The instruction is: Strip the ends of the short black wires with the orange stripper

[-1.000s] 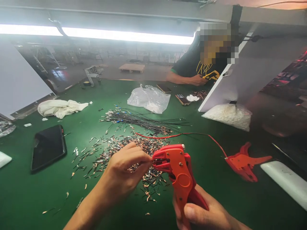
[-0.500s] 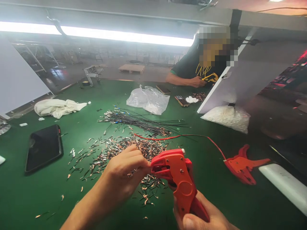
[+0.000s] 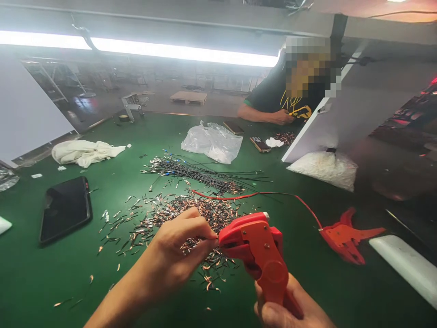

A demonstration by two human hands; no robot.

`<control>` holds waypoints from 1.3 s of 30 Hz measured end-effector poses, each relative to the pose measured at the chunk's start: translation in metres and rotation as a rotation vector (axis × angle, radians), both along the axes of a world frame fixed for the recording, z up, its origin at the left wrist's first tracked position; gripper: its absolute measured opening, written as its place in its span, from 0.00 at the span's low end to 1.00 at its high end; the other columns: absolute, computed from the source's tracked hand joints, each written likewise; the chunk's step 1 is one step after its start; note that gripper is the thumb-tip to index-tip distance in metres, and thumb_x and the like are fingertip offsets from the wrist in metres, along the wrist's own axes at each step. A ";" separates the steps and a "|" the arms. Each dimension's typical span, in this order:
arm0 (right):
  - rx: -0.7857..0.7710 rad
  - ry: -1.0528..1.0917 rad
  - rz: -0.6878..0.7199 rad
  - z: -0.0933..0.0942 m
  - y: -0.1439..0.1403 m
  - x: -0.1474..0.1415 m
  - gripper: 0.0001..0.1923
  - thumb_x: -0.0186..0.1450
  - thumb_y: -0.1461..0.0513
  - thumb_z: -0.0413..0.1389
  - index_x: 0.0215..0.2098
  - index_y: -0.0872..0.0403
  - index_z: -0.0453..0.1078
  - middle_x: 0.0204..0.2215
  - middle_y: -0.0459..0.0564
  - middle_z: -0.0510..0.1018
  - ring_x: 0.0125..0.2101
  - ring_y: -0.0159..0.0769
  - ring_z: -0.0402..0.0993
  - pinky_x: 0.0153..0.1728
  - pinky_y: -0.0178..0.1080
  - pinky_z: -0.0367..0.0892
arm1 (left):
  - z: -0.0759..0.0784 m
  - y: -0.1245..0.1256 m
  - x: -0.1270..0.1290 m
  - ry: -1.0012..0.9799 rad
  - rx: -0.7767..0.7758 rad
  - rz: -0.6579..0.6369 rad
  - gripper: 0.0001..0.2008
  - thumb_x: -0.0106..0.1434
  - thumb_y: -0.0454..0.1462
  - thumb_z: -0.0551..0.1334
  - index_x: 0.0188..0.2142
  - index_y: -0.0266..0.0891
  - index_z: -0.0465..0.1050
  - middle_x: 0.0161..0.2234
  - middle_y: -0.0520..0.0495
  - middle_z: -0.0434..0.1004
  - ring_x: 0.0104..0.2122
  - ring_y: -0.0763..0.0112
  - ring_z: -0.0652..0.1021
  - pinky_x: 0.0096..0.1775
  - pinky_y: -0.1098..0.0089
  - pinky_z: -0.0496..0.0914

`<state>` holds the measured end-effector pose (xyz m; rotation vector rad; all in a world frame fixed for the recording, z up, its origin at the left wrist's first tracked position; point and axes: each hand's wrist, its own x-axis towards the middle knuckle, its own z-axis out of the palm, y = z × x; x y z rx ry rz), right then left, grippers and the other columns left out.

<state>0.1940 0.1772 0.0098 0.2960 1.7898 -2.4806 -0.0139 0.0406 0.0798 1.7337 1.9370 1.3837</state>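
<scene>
A short, thin wire piece [image 3: 215, 238] is pinched by the left hand [image 3: 177, 250], lying toward 3 o'clock into the red plastic wire stripper [image 3: 259, 255], gripped by the right hand [image 3: 290, 310].

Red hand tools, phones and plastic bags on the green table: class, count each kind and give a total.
Red plastic wire-stripping tools: 2, one in the right hand, one lying on the table
Dark flat phones: 3
Plastic bags: 2, clear and white-filled
Total: 7
</scene>
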 end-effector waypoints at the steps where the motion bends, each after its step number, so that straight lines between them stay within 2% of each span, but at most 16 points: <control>1: -0.005 0.021 0.020 0.003 0.000 -0.002 0.27 0.61 0.40 0.58 0.27 0.53 0.59 0.21 0.38 0.51 0.21 0.26 0.45 0.21 0.33 0.46 | 0.000 0.000 0.000 -0.003 -0.001 -0.001 0.10 0.65 0.29 0.59 0.27 0.39 0.70 0.24 0.54 0.69 0.25 0.77 0.71 0.27 0.77 0.65; 4: -0.039 0.095 0.115 0.011 0.000 -0.008 0.26 0.63 0.40 0.55 0.28 0.55 0.63 0.20 0.41 0.59 0.20 0.26 0.52 0.21 0.33 0.50 | -0.001 0.000 -0.001 -0.003 0.015 0.013 0.10 0.65 0.29 0.59 0.27 0.39 0.69 0.24 0.55 0.70 0.25 0.77 0.70 0.27 0.76 0.65; 7: -0.051 0.134 0.154 0.015 0.001 -0.009 0.26 0.64 0.42 0.53 0.32 0.57 0.66 0.24 0.46 0.66 0.23 0.29 0.59 0.24 0.33 0.56 | -0.002 0.001 -0.003 0.005 0.037 0.034 0.08 0.64 0.28 0.59 0.29 0.39 0.70 0.24 0.55 0.71 0.25 0.78 0.70 0.28 0.76 0.65; 13: -0.011 0.134 0.165 0.015 0.002 -0.007 0.24 0.64 0.44 0.54 0.32 0.57 0.67 0.24 0.45 0.65 0.23 0.28 0.57 0.24 0.32 0.55 | -0.003 0.001 -0.001 0.030 0.056 0.045 0.09 0.65 0.28 0.59 0.29 0.39 0.71 0.23 0.54 0.71 0.25 0.77 0.69 0.28 0.74 0.64; 16: -0.001 0.132 0.121 0.013 0.001 -0.009 0.24 0.65 0.44 0.54 0.32 0.58 0.67 0.24 0.47 0.67 0.23 0.29 0.60 0.24 0.32 0.56 | -0.004 0.001 0.001 0.069 0.072 0.061 0.10 0.65 0.28 0.59 0.28 0.39 0.69 0.22 0.55 0.69 0.25 0.76 0.67 0.29 0.74 0.64; 21: -0.043 0.146 0.126 0.010 0.001 -0.008 0.24 0.65 0.44 0.54 0.31 0.58 0.67 0.23 0.47 0.68 0.23 0.29 0.61 0.24 0.32 0.56 | -0.005 0.001 0.000 0.152 0.098 0.090 0.12 0.65 0.27 0.59 0.25 0.39 0.65 0.21 0.57 0.64 0.24 0.78 0.65 0.29 0.74 0.64; 25: -0.072 0.129 0.073 0.007 0.000 -0.007 0.22 0.64 0.47 0.57 0.31 0.59 0.69 0.24 0.47 0.69 0.23 0.28 0.61 0.25 0.32 0.56 | -0.006 0.003 0.002 0.203 0.133 0.202 0.13 0.64 0.27 0.59 0.25 0.39 0.63 0.21 0.57 0.62 0.22 0.79 0.63 0.24 0.76 0.60; 29: -0.100 0.159 0.064 0.008 0.000 -0.009 0.24 0.64 0.45 0.56 0.33 0.60 0.69 0.24 0.49 0.70 0.24 0.29 0.63 0.26 0.32 0.56 | -0.008 0.004 0.009 0.304 0.191 0.294 0.13 0.64 0.26 0.59 0.25 0.39 0.64 0.20 0.58 0.61 0.21 0.79 0.62 0.23 0.76 0.59; 34: -0.163 0.163 0.053 0.006 -0.001 -0.010 0.24 0.64 0.46 0.57 0.37 0.60 0.69 0.25 0.48 0.70 0.25 0.29 0.64 0.27 0.31 0.57 | -0.014 0.007 0.019 0.461 0.279 0.342 0.13 0.63 0.25 0.61 0.25 0.38 0.65 0.19 0.55 0.65 0.21 0.76 0.64 0.25 0.73 0.61; 39: -0.213 0.202 0.039 -0.001 -0.002 -0.010 0.22 0.64 0.47 0.57 0.36 0.60 0.70 0.24 0.47 0.69 0.24 0.29 0.64 0.26 0.31 0.57 | -0.017 0.010 0.026 0.440 0.316 0.303 0.12 0.61 0.22 0.62 0.28 0.38 0.67 0.21 0.53 0.70 0.22 0.76 0.66 0.25 0.73 0.61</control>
